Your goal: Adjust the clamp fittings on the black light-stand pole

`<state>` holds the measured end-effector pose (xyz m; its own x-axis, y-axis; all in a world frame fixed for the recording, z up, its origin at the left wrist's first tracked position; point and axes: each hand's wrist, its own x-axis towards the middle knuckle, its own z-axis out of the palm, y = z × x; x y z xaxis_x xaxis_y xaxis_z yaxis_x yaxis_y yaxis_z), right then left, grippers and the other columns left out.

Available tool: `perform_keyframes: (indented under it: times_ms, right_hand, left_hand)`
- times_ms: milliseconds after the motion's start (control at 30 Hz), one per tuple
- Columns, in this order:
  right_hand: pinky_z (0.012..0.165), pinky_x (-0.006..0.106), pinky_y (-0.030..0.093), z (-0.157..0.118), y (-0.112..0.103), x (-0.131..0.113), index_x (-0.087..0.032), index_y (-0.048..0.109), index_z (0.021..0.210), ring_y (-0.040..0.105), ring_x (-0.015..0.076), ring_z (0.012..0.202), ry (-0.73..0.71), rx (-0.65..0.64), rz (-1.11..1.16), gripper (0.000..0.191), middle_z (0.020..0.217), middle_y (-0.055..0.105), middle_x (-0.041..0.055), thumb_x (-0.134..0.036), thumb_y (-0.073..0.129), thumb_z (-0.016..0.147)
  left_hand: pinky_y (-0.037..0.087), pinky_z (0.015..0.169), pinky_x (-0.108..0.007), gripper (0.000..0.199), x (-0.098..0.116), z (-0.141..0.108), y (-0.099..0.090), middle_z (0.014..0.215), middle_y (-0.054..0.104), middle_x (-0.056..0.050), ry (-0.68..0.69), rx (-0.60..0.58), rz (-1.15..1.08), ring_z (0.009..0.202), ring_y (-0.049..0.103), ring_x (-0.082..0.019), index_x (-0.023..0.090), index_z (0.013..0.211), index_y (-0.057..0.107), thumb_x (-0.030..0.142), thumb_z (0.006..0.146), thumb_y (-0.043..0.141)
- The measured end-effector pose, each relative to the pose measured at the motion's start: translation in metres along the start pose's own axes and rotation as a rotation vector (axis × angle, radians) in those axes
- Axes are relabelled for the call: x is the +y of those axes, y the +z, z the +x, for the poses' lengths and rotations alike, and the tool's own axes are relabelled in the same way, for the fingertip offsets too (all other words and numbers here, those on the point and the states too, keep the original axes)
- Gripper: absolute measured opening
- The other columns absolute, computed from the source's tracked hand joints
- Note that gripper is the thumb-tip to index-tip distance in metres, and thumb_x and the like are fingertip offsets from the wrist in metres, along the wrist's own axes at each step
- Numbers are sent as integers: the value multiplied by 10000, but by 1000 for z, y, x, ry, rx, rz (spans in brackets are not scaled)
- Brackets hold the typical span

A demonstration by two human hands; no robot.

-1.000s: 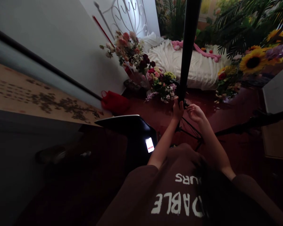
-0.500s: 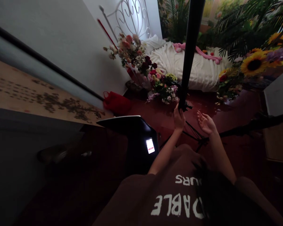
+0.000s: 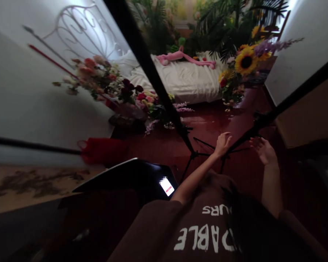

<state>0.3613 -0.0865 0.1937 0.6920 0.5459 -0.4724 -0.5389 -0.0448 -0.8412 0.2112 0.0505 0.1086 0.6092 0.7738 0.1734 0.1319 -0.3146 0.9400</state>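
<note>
My left hand point(image 3: 222, 143) is stretched out over the red floor, its fingers extended, with nothing visible in it. It is beside the lower part of a black stand pole point(image 3: 280, 110) that slants in from the right; whether it touches the pole I cannot tell. On the other side of that pole my right hand point(image 3: 265, 152) is raised, palm up, fingers apart and empty. A second black stand pole point(image 3: 155, 82) slants down from the top to spread tripod legs point(image 3: 193, 155), left of both hands.
A lit phone point(image 3: 167, 187) lies on a dark, light-edged surface point(image 3: 131, 173). Beyond are a red bag point(image 3: 102, 150), flower bunches point(image 3: 93, 72), a sunflower point(image 3: 246, 62), and a white-draped bed point(image 3: 177, 80) with a pink plush toy point(image 3: 177, 56). The red floor point(image 3: 158, 143) carries the tripod legs.
The view has turned right. My left hand has left the first pole, which it was touching, and is now near the right-hand pole. My right hand has moved right, still open.
</note>
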Motion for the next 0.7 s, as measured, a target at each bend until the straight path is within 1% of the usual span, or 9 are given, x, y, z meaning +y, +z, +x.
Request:
perform_keyframes:
  times_ms: [100, 133, 200, 300, 367, 433, 533, 600, 700]
  right_hand:
    - [667, 240, 607, -4, -11, 3, -256, 649, 933, 747, 143, 792, -76, 31, -1, 115, 925, 770, 19, -330, 581, 877]
    - [668, 248, 608, -5, -13, 4, -260, 636, 953, 747, 146, 785, -81, 35, -9, 125, 927, 770, 17, -350, 600, 874]
    - [662, 258, 606, -6, -15, 6, -264, 613, 984, 747, 149, 768, -90, 62, -27, 162, 925, 770, 12, -380, 624, 871]
    - [653, 253, 600, -6, -13, 3, -259, 608, 1023, 748, 148, 788, -117, 95, -31, 178, 966, 771, 16, -386, 600, 897]
    - [636, 240, 594, -3, -10, -1, -245, 623, 1025, 746, 141, 782, -119, 95, -27, 165, 969, 771, 20, -362, 578, 917]
    - [607, 228, 587, 2, -9, -6, -224, 639, 984, 738, 135, 725, -106, 93, -46, 147, 915, 771, 26, -346, 590, 919]
    - [557, 233, 575, 12, -8, -12, -193, 659, 910, 710, 140, 615, -53, 84, -116, 193, 805, 764, 47, -384, 632, 911]
    - [549, 247, 572, 18, -9, -15, -181, 682, 899, 693, 144, 568, 5, 79, -156, 234, 755, 759, 58, -413, 657, 899]
    - [577, 239, 571, 23, -11, -17, -176, 722, 926, 691, 133, 577, 36, 78, -165, 225, 762, 765, 57, -392, 713, 865]
  left_hand:
    - [387, 1128, -422, 470, 28, 27, 20, 1365, 567, -136, 244, -126, -64, 1291, 526, -236, 207, 1351, 485, 495, 990, 392]
    - [383, 1134, -421, 488, 36, 35, 27, 1385, 556, -139, 295, -154, -83, 1307, 519, -236, 211, 1377, 464, 498, 988, 397]
    - [401, 1117, -418, 512, 46, 49, 44, 1370, 568, -148, 346, -201, -111, 1292, 534, -240, 204, 1395, 443, 501, 979, 422]
    - [472, 1014, -382, 495, 50, 62, 64, 1227, 636, -146, 321, -251, -136, 1146, 611, -234, 171, 1344, 474, 493, 968, 454]
    - [501, 933, -340, 439, 48, 67, 73, 1115, 664, -123, 284, -278, -151, 1021, 641, -208, 157, 1270, 518, 474, 975, 444]
    - [506, 882, -305, 387, 44, 69, 78, 1043, 670, -99, 259, -290, -159, 938, 642, -181, 158, 1194, 556, 456, 982, 430]
    - [505, 849, -279, 361, 38, 69, 84, 998, 670, -83, 230, -266, -163, 890, 636, -161, 165, 1136, 576, 459, 979, 435]
    - [506, 839, -280, 367, 36, 68, 86, 994, 671, -87, 212, -243, -166, 885, 637, -163, 166, 1125, 575, 474, 971, 447]
    - [508, 845, -301, 379, 34, 66, 88, 1021, 673, -103, 207, -219, -172, 897, 642, -175, 167, 1135, 570, 484, 964, 451]
